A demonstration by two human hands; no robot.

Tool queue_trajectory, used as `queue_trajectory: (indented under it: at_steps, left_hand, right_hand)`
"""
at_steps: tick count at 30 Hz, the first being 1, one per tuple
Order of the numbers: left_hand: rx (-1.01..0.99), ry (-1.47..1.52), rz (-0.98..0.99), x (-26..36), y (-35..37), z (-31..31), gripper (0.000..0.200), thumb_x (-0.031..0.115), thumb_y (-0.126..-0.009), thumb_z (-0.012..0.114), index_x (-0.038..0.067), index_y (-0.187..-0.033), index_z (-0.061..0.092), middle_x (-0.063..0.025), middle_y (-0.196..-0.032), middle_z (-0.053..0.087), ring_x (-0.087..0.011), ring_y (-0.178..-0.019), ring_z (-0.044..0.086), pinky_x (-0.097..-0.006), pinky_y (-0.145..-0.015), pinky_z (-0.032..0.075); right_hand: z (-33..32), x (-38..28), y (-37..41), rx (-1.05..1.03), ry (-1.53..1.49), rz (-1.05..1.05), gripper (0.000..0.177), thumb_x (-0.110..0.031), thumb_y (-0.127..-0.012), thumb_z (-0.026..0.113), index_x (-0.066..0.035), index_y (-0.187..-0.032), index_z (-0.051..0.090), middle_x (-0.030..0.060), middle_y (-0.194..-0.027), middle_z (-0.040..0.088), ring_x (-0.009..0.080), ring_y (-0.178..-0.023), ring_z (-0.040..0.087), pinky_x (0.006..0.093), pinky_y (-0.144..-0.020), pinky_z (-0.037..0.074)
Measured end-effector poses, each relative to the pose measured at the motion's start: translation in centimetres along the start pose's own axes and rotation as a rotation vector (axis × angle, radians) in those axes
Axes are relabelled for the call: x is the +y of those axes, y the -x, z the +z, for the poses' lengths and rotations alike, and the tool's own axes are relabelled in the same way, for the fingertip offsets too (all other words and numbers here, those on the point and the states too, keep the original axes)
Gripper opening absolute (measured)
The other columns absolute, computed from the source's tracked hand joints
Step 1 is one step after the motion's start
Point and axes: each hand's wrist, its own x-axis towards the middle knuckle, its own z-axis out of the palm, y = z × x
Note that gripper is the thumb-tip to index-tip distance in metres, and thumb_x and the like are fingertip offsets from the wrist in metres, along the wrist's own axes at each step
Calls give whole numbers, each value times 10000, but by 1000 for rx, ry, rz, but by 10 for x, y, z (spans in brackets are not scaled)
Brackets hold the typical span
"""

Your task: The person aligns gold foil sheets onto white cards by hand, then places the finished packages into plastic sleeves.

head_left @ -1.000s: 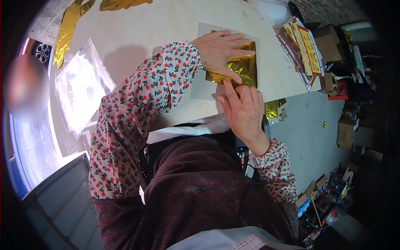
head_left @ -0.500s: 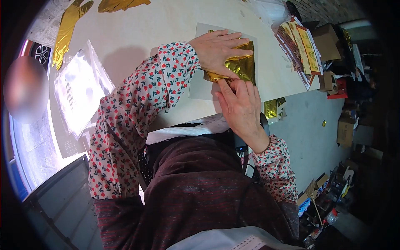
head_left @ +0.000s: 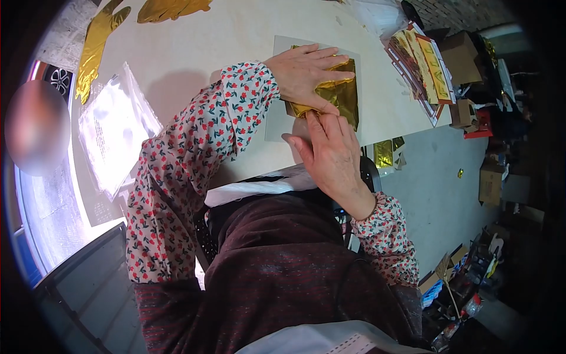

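Gold foil [head_left: 343, 98], shiny, seemingly wrinkly.

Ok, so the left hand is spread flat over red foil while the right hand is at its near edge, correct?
Not quite: the head view shows the foil is gold, not red. The left hand is indeed spread flat over it, with the right hand at its near edge.
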Motion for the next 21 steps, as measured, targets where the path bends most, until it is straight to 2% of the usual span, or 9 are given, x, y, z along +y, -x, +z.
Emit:
queue_trajectory:
  at_steps: [5, 8, 14, 21]
  left_hand:
    - [-55, 26, -17, 0, -1, -2, 888, 714, -827, 562, 250, -1542, 316, -89, -1630, 203, -325, -1503, 161, -518, -1219, 120]
    - [-60, 27, -19, 0, -1, -4, 890, 717, -824, 563, 261, -1544, 309, -86, -1633, 196, -320, -1506, 150, -517, -1220, 115]
    - [-46, 34, -14, -1, -1, -2, 914, 745, -807, 562, 262, -1542, 315, -86, -1628, 208, -312, -1508, 143, -516, -1221, 112]
    - [-36, 36, -16, 0, -1, -2, 922, 755, -803, 558, 262, -1543, 315, -86, -1626, 214, -305, -1509, 141, -512, -1222, 113]
  right_hand:
    - [2, 0, 3, 20, 8, -2, 556, -331, -793, 781, 41, -1175, 625, 118, -965, 532, 289, -885, 532, 386, -739, 473]
    - [3, 1, 4, -15, 19, 8, 608, -418, -786, 757, 26, -1177, 621, 132, -958, 532, 281, -912, 539, 385, -761, 485]
    - [-1, 2, 6, -18, 45, -3, 646, -493, -800, 719, 36, -1161, 633, 137, -959, 542, 281, -896, 534, 378, -760, 484]
    - [1, -6, 7, -10, 129, 50, 657, -509, -806, 708, 47, -1146, 634, 146, -977, 563, 283, -902, 539, 385, -754, 480]
